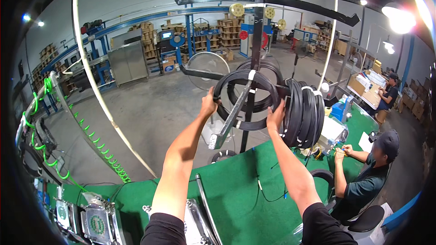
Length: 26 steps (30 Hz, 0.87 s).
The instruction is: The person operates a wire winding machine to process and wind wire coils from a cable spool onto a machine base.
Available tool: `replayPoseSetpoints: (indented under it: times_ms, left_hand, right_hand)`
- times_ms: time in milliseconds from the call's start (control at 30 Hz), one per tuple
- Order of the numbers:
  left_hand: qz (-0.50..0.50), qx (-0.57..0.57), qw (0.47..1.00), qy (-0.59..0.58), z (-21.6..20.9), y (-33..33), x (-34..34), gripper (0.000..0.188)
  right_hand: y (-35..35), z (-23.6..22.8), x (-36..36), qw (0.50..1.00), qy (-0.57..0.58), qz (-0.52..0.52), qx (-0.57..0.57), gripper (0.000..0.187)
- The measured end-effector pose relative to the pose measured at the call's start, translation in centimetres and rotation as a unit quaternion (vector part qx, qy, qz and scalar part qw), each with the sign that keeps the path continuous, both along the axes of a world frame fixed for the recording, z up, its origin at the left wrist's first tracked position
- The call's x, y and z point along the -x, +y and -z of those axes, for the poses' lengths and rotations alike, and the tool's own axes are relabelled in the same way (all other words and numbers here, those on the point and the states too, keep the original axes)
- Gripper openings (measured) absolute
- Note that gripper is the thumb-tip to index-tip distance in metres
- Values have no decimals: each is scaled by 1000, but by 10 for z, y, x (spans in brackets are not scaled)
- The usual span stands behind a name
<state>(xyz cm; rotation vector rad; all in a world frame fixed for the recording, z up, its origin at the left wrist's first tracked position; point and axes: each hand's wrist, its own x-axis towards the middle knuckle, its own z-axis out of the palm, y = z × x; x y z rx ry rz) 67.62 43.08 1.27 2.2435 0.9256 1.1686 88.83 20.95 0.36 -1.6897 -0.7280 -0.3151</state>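
Both my arms reach up to a black cable coil [235,77] bound with pieces of white tape. It hangs around a metal arm [235,114] of a dark rack, and the arm passes through its middle. My left hand [209,103] is closed on the coil's left side. On the right side, my right hand [275,117] grips it, fingers partly hidden behind the ring. Several more black coils [305,113] hang close together on the rack's right arm, just beside my right hand. Another coil [268,67] shows behind the post.
The rack's upright post [259,31] rises from behind a green-topped bench [236,172]. Metal fixtures [97,222] lie at its left, near a green spiral hose [86,129]. A co-worker [377,172] handles thin cable at the right. A white pole [95,86] slants at left.
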Motion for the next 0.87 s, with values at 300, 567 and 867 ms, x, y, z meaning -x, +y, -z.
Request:
replayPoseSetpoints:
  times_ms: [300, 567, 867]
  left_hand:
    - [148, 93, 962, 211, -40, -102, 117, 103]
    - [245, 56, 915, 316, -86, -257, 322, 73]
    - [225, 106, 879, 407, -136, -432, 590, 68]
  right_hand:
    - [-28, 58, 13, 997, -56, -6, -55, 104]
    - [-114, 34, 187, 986, 95, -113, -75, 56]
    - [-231, -25, 490, 892, 154, -422, -58, 25]
